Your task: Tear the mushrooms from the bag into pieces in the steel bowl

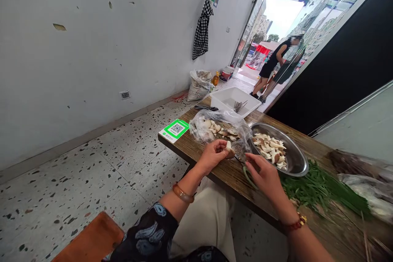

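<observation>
Between the thumb and fingers of my left hand (214, 156) is a piece of mushroom (229, 147), held above the table's near edge. My right hand (264, 175) grips a pair of scissors (248, 178) with a pale green handle loop; their blades point toward the mushroom piece and are partly hidden. Just beyond my left hand lies an opened clear plastic bag (199, 131) with mushrooms (215, 127) in it. A steel bowl (299, 159) of cut mushroom pieces (272, 149) stands beyond my right hand.
A white plastic tub (222, 97) with thin dark sticks stands at the table's far end. A green QR card (174, 131) lies at the left corner. Leafy greens (322, 188) spread at right. A person (274, 63) bends by the glass door.
</observation>
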Demonstrator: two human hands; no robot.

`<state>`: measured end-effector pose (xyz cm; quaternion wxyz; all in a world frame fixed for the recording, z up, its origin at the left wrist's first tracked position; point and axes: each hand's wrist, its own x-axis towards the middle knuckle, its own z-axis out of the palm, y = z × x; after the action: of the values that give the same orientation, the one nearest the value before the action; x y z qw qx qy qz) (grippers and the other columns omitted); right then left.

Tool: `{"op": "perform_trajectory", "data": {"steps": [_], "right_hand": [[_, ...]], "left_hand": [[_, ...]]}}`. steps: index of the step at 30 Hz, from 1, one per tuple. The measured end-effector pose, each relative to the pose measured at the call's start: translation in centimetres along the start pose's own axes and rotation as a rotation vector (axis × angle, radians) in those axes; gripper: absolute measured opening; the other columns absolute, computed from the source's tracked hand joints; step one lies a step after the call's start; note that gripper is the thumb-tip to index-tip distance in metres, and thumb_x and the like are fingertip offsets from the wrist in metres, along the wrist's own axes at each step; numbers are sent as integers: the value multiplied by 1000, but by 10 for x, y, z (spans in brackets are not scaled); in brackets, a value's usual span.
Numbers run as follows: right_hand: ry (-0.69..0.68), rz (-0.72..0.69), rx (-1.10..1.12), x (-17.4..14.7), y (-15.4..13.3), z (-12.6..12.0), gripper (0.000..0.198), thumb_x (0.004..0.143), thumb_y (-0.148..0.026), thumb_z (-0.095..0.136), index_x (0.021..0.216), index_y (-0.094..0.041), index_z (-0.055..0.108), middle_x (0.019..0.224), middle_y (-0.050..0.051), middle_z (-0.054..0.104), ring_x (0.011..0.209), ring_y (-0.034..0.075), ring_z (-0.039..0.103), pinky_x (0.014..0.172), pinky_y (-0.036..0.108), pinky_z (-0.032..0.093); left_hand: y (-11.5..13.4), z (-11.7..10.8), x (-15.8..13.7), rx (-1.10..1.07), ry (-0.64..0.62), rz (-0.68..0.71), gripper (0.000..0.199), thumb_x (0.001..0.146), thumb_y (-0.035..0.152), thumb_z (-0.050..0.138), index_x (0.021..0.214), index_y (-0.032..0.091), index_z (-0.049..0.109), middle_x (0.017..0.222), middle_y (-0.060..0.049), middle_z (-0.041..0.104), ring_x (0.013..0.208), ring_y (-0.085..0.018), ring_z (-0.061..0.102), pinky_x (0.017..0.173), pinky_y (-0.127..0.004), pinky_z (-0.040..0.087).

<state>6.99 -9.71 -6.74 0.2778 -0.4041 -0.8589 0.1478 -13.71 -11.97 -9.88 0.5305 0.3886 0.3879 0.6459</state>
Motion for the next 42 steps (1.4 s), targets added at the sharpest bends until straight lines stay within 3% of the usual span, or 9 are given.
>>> {"op": "perform_trajectory", "data": {"steps": [5,9,15,27,35,42], "right_hand": [[80,0,202,24,-33,26,32,86,-33,53,114,-18,59,101,10,67,88,21,64,80,37,53],[125,30,244,35,-44,41,27,84,-29,53,106,-17,60,93,8,67,82,20,64,76,35,54],[126,-59,200,42,-39,37,24,82,-23,50,102,-16,62,90,8,67,77,19,63,72,32,52],[41,-268,116,63,-30,37,20,79,-12,53,95,-20,59,89,6,66,82,20,62,75,33,50],[65,-300,161,64,-21,50,29,74,-7,51,101,-19,55,90,6,65,82,21,62,75,33,50],[110,-253,237,56,-17,54,24,76,-10,51,98,-18,56,91,8,66,83,22,63,76,36,51]], "left_hand": [[1,0,-1,40,-11,44,28,65,18,71,91,13,62,83,-1,64,76,-11,57,74,-24,43],[3,1,-2,67,2,71,25,67,19,70,90,13,61,83,-2,64,76,-11,57,74,-24,43],[5,1,-1,63,37,83,22,69,23,71,87,13,62,81,-2,64,76,-12,57,74,-24,42],[9,7,1,102,169,77,23,62,16,69,81,15,56,73,1,62,67,-10,56,66,-21,42],[1,12,3,196,256,89,19,62,12,63,79,15,55,72,1,61,65,-9,55,65,-20,41],[1,21,2,242,315,92,19,59,10,60,77,15,55,71,2,60,64,-9,54,64,-20,41]]}}
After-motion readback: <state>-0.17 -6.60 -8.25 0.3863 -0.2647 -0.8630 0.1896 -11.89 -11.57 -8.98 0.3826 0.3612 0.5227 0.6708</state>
